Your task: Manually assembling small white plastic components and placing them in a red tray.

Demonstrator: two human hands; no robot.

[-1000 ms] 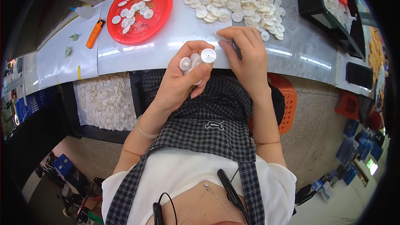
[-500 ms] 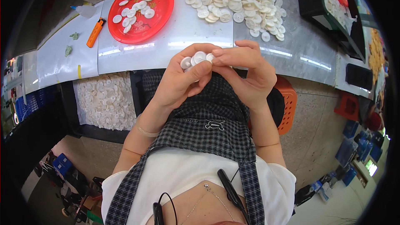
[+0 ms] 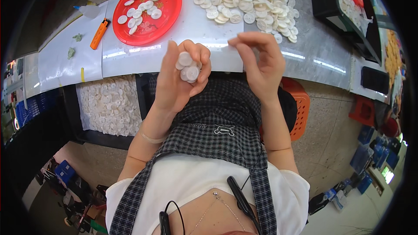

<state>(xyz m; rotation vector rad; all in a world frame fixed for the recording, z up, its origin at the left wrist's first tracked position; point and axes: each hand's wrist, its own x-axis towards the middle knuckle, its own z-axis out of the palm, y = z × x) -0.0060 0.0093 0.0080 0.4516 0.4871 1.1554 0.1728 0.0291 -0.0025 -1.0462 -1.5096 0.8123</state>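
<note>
Several round white buttons (image 3: 190, 70) lie in the cupped palm of my left hand (image 3: 169, 88). Its fingers curl around them, and the thumb stands up and away. To the right, my right hand (image 3: 264, 63) is raised over the table's near edge. Its fingers bend loosely toward the thumb with nothing visible in them. Beyond it spreads a big loose heap of white buttons (image 3: 250, 0). A red round plate (image 3: 167, 17) at the upper left carries several more buttons.
An orange lighter (image 3: 100, 34) rests left of the plate. Below the table edge at left, a black tray (image 3: 71, 111) is filled with small pale pieces. A black bin (image 3: 322, 6) stands at the far right, with a dark phone (image 3: 375, 79) nearer. An orange stool (image 3: 301, 106) sits underneath.
My hands have parted. The left moved slightly left and turned its palm up with the buttons; the right let go of them and drew away.
</note>
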